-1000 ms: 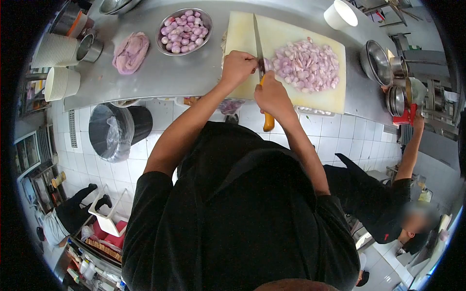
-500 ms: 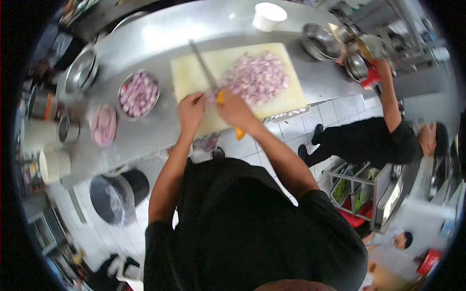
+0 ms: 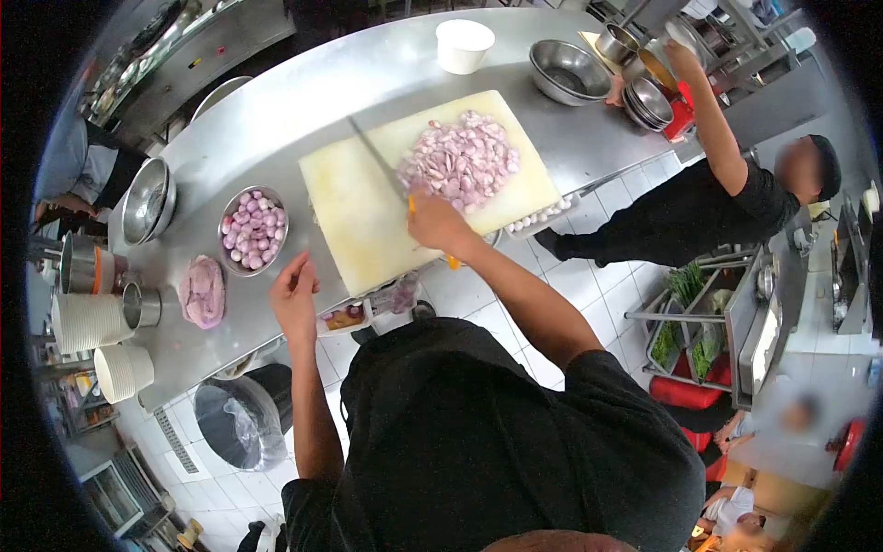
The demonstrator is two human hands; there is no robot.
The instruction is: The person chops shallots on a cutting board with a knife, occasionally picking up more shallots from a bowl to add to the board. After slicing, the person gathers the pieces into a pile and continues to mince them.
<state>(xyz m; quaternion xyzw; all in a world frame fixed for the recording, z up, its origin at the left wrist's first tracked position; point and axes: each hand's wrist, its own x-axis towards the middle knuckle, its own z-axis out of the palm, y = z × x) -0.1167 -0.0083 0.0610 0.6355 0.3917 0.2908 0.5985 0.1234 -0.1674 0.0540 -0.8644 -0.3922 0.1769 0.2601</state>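
My right hand (image 3: 438, 224) grips the yellow handle of a knife (image 3: 379, 158), whose motion-blurred blade points up and left over the cutting board (image 3: 354, 235). Sliced shallots (image 3: 464, 158) lie in a heap on the board, just beyond that hand. Off the board's left corner, my left hand (image 3: 295, 287) hovers by the table edge with its fingers loosely bent and apart, and I see nothing in it. The nearest thing beyond it is a metal bowl (image 3: 283, 247) of whole peeled shallots (image 3: 253, 228). A plastic bag with pinkish contents (image 3: 201, 293) rests left of the bowl.
A white tub (image 3: 463, 51) and a metal bowl (image 3: 563, 81) stand along the steel table's (image 3: 317, 87) far side. Stacked white containers (image 3: 124, 373) occupy its left end. A co-worker (image 3: 727, 198) reaches over pots at the right. Below the table is a lined bin (image 3: 235, 432).
My left hand has left the board, moving left and toward the table edge near the bowl. My right hand keeps the knife beside the sliced shallots. The head view has shifted slightly.
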